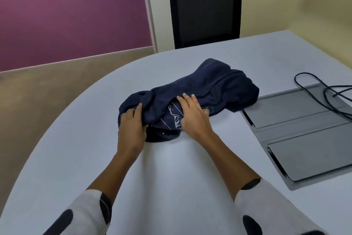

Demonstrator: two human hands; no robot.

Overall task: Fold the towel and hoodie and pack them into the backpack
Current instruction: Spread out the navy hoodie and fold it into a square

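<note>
Navy hoodie [192, 93], lying in a loose, crumpled heap near the middle of the pale grey table [76, 158], with part of a white line print showing at its near edge. Judged from this lie, folding has barely begun: no flat, squared fold is visible, and neither the towel nor the backpack appears in view, so both folds and the packing remain to be done. Left hand [131, 128], at the heap's near-left end, fingers curled round a bunch of the fabric, gripping it. Right hand [192, 114], fingers straight and spread, lying flat on the cloth over the print, pressing rather than gripping. To the right, set into the tabletop just beside the hoodie, a dark grey hinged cable panel [297, 133] with black cables [323, 92] looping across it. Beyond the table's far edge, a black mesh office chair [204, 10].
</note>
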